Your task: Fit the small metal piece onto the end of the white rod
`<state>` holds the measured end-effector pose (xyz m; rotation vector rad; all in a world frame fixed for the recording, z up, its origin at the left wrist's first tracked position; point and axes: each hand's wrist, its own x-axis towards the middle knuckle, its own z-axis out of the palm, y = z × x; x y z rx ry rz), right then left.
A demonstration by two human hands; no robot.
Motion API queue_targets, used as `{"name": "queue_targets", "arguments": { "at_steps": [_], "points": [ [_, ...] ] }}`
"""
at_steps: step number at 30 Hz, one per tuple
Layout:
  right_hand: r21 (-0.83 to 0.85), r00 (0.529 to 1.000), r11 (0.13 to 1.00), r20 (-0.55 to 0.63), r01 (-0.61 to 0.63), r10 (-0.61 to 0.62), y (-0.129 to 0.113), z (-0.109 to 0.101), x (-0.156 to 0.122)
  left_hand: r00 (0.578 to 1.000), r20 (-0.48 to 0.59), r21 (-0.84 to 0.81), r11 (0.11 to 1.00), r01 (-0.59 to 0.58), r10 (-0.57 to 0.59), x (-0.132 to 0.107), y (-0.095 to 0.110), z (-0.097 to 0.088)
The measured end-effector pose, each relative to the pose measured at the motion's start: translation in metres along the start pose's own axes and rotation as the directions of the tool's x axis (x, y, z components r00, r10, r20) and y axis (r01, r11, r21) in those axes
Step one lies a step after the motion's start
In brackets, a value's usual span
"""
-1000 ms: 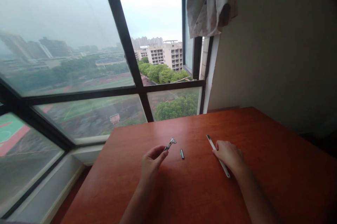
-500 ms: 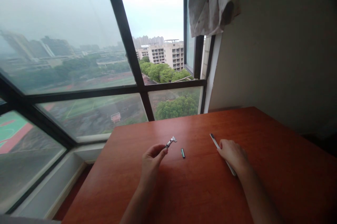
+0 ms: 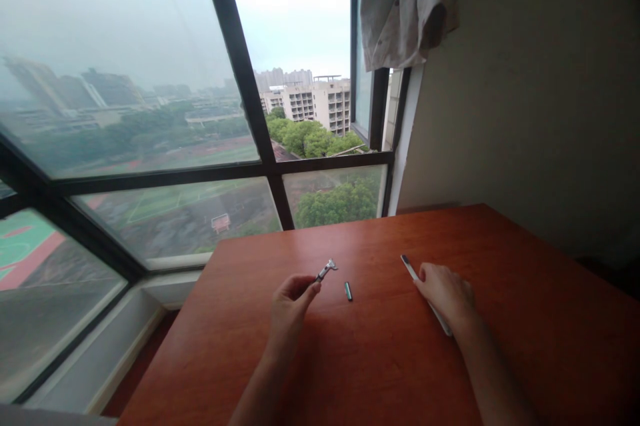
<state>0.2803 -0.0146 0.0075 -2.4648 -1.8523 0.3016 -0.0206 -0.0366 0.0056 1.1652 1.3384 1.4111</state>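
Observation:
My left hand (image 3: 290, 303) pinches a small metal razor handle (image 3: 326, 270) between thumb and fingers, its forked head pointing up and to the right just above the red-brown table (image 3: 380, 359). A small dark cartridge-like piece (image 3: 348, 291) lies on the table just right of it, untouched. My right hand (image 3: 445, 293) rests palm down with fingers closed over a long thin white stick (image 3: 411, 269) with a dark tip; the stick runs under the hand and shows again at the wrist.
A large dark-framed window (image 3: 240, 79) stands beyond the table's far edge, looking out on buildings and trees. A pale cloth (image 3: 405, 6) hangs at the top by a plain wall (image 3: 525, 93) on the right. A low sill (image 3: 150, 286) lies to the left.
Both hands stay nearly still. The right hand with the white stick has slid slightly to the right; the view has shifted a little.

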Motion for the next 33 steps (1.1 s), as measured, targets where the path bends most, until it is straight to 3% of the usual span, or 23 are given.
{"name": "queue_targets", "arguments": {
  "at_steps": [3,6,9,15,23,28,33],
  "points": [
    [0.100,0.984,0.980,-0.047,0.174,-0.170,-0.019,0.006,-0.004,1.000,0.010,-0.001,1.000,-0.002,0.002,-0.001,-0.001,0.001],
    [0.263,0.893,0.854,-0.110,0.449,-0.435,-0.049,0.018,-0.017,1.000,0.025,-0.003,1.000,-0.001,0.001,-0.001,-0.003,0.002],
    [0.287,0.809,0.760,-0.121,0.583,-0.575,-0.074,0.028,-0.031,0.999,0.047,-0.006,1.000,-0.015,0.015,0.000,-0.005,0.002],
    [0.183,0.774,0.754,-0.083,0.631,-0.627,-0.089,0.032,-0.038,0.997,0.078,0.002,1.000,-0.023,0.023,0.001,-0.006,0.004],
    [0.152,0.735,0.724,-0.025,0.673,-0.678,-0.081,0.026,-0.036,0.996,0.083,-0.013,1.000,-0.011,0.012,0.001,-0.006,0.005],
    [0.184,0.728,0.708,-0.071,0.682,-0.682,-0.078,0.028,-0.034,0.992,0.129,-0.093,0.995,0.019,-0.007,0.000,-0.006,0.008],
    [0.237,0.697,0.671,-0.041,0.703,-0.716,-0.069,0.030,-0.029,0.981,0.192,-0.005,0.999,0.032,-0.030,0.000,-0.005,0.005]
  ]
}}
